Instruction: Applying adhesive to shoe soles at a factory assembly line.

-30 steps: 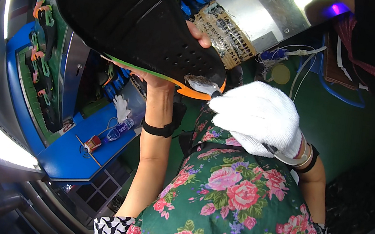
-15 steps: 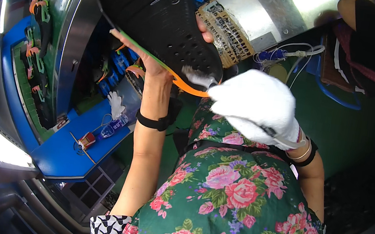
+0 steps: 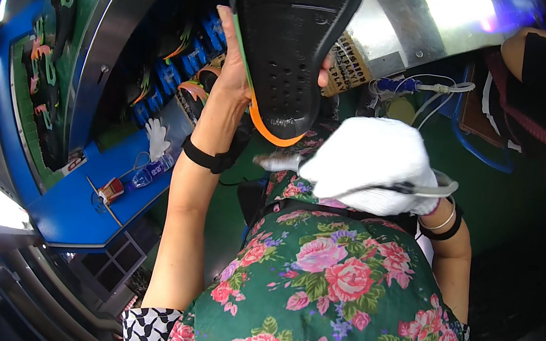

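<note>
My bare left hand (image 3: 234, 76) grips a large black shoe sole (image 3: 289, 54) from below, its thumb along one edge and fingertips showing at the other. The sole has small holes, ridged lines and a green and orange side edge. It tilts up with the orange-rimmed end nearest me, and that end has a wet-looking sheen. My right hand (image 3: 371, 163), in a white glove, is closed on a small brush (image 3: 281, 162). The brush's bristles point left, just below the orange rim and apart from it. A grey curved strip lies across the glove; I cannot tell what it is.
A blue ledge (image 3: 74, 216) at the left bears a plastic bottle (image 3: 150, 173), a white glove (image 3: 157, 137) and a small red box (image 3: 111, 190). Several green and orange shoe parts (image 3: 45, 55) sit on the machine at far left. White cables (image 3: 438, 88) hang at the right, below a metal panel.
The sole has turned more upright and shifted right in my left hand. The brush has come off the sole's near end and dropped below its rim.
</note>
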`<action>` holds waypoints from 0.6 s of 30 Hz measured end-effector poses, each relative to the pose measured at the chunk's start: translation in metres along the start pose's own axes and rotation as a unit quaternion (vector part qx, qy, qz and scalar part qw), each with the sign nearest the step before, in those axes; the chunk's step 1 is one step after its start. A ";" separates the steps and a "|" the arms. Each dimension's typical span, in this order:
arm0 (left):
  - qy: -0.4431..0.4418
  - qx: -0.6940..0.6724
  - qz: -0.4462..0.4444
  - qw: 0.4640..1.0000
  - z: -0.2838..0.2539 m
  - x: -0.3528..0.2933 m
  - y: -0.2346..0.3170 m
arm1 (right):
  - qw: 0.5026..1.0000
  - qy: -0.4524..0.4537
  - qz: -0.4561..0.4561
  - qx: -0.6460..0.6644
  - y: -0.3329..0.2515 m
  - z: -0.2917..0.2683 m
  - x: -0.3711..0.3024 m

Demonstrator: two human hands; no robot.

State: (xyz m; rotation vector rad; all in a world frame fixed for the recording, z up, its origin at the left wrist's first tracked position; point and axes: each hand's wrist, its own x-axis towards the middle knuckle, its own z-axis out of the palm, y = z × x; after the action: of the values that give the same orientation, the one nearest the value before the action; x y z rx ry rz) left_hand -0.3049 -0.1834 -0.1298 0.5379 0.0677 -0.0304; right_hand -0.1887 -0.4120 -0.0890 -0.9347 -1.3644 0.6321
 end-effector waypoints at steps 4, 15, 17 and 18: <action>0.007 -0.015 -0.029 0.999 0.003 -0.002 -0.004 | 0.997 0.014 -0.027 -0.075 0.009 0.005 0.001; 0.245 0.243 -0.136 0.929 0.015 -0.003 0.002 | 0.991 -0.065 -0.048 -0.111 0.021 0.006 0.004; 0.248 0.267 -0.217 0.906 0.008 -0.003 0.007 | 0.984 -0.136 -0.040 -0.106 0.020 0.008 0.002; 0.251 0.266 -0.214 0.906 0.008 -0.005 0.007 | 0.985 -0.149 -0.030 -0.077 0.021 0.009 0.002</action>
State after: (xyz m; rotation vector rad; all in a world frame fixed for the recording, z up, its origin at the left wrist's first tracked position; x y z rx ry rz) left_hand -0.3090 -0.1819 -0.1189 1.0627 0.6989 -0.3496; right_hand -0.1945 -0.3977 -0.1056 -0.9435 -1.7214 0.6447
